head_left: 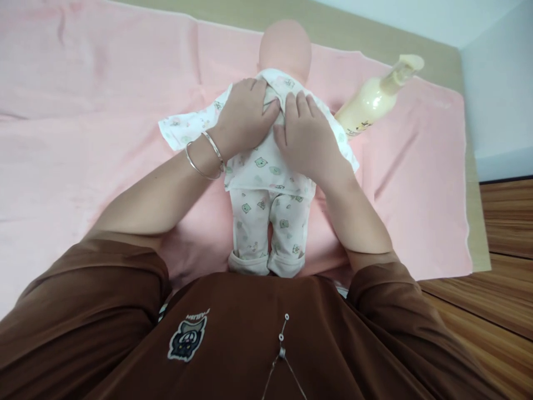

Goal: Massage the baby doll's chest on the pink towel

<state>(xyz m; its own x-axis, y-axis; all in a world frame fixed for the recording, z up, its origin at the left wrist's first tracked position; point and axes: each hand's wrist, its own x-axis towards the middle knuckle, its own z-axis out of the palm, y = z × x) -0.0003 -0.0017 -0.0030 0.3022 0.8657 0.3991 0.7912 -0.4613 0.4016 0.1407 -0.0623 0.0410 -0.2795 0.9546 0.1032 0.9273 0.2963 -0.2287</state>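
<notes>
A baby doll (286, 47) lies on the bed with its smooth, bald head away from me; no face shows. It wears a white top (262, 166) with small animal prints and matching trousers (287, 228) with rolled cuffs. My left hand (245, 114) rests over the upper left of the doll's torso, thumb stretched toward the middle. Beside it, my right hand (308, 133) lies flat on the upper right, fingers a little apart. Between the hands the cloth is creased. One sleeve (187, 128) of the top spreads out to the left.
A pale yellow pump bottle (370, 103) lies or leans tilted just right of the doll. Under everything is a pink sheet (104, 100) over a beige surface (474, 166). White wall (495, 111) stands at the upper right, with wooden floor (508, 294) below.
</notes>
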